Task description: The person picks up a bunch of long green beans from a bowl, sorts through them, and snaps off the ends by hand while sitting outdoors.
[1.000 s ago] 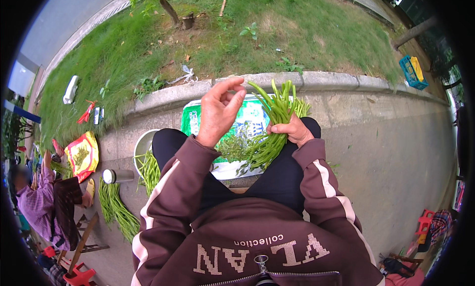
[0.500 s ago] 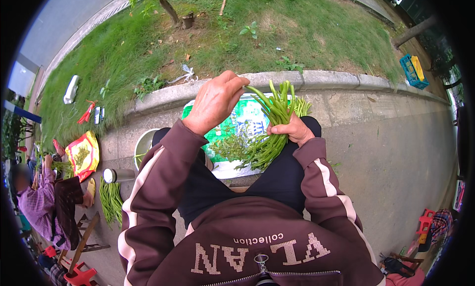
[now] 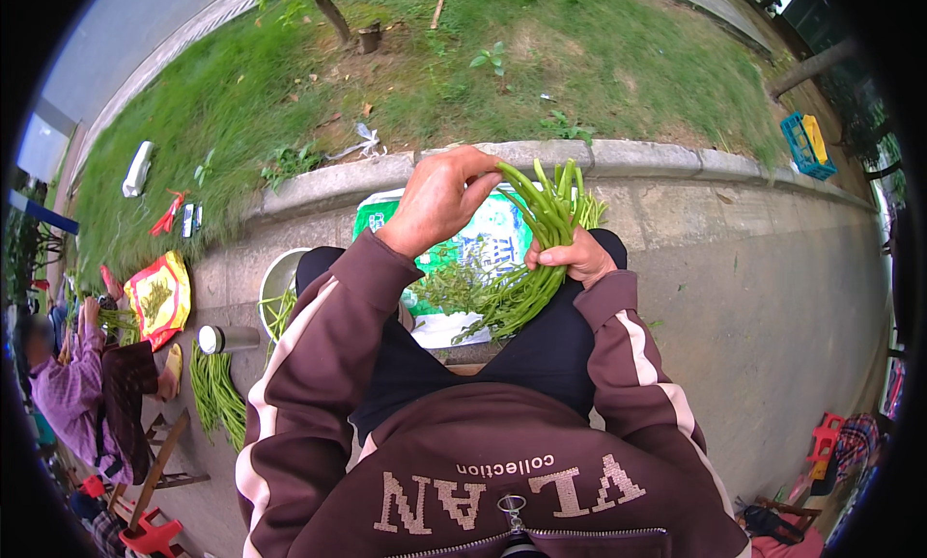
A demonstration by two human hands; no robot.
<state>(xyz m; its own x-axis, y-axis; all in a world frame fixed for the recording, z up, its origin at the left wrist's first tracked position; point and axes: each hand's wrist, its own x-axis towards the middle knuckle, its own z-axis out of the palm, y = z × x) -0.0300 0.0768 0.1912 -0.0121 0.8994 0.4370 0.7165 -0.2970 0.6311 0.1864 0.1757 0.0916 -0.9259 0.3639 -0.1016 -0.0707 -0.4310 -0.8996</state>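
Observation:
A bunch of long green vegetable stems [image 3: 550, 215] is clasped in my right hand [image 3: 579, 257], cut ends up, above my right thigh. Its thin leafy tops [image 3: 507, 302] hang down between my knees. My left hand [image 3: 439, 199] is closed at the upper left of the bunch, thumb and fingertips pinching the end of one stem that bends outward. Under the bunch lies a green and white plastic sack [image 3: 381, 215], with loose leafy sprigs [image 3: 449, 286] over it. More stems [image 3: 591, 210] lie on the sack's far right side, partly hidden behind the bunch.
A white basin [image 3: 280, 280] with some stems stands left of my knee. Beside it are a metal flask [image 3: 228, 340] and a pile of stems [image 3: 218, 394]. A person [image 3: 82, 394] sits at the left near a yellow-red sack [image 3: 159, 302]. A stone kerb [image 3: 637, 158] borders the grass ahead.
My left hand has shifted a little right and down, nearer the bunch, still at a stem end. My right hand keeps its hold on the bunch, almost unmoved.

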